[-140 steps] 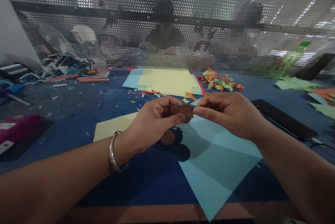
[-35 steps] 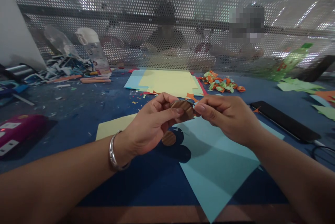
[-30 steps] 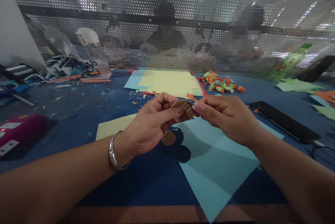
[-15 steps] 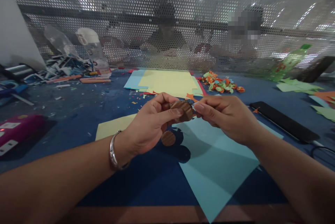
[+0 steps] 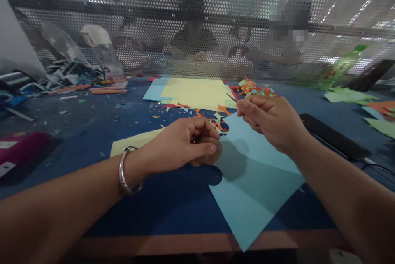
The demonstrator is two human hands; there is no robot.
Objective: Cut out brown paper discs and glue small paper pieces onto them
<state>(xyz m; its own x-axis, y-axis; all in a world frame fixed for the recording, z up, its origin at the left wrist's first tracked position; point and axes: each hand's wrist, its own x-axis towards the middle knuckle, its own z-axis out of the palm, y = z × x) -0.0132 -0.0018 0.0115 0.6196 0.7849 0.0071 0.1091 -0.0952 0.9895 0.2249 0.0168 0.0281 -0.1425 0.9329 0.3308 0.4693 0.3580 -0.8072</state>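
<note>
The right hand (image 5: 273,122) has moved away, pinching a thin tool (image 5: 231,98); the left hand (image 5: 177,144) grips a brown disc (image 5: 211,158).

The left forearm (image 5: 77,192) crosses the near edge of the bench (image 5: 148,242) at the left, its left wrist (image 5: 142,160) almost straight. The left hand (image 5: 180,142) sits low, left thumb (image 5: 200,149) pointing inward beneath curled fingers (image 5: 197,123) in a grip. The right forearm (image 5: 342,186) slants in over the right; the right hand (image 5: 273,122) (the higher one) is drawn into a pinch. The two hands stand apart.
</note>
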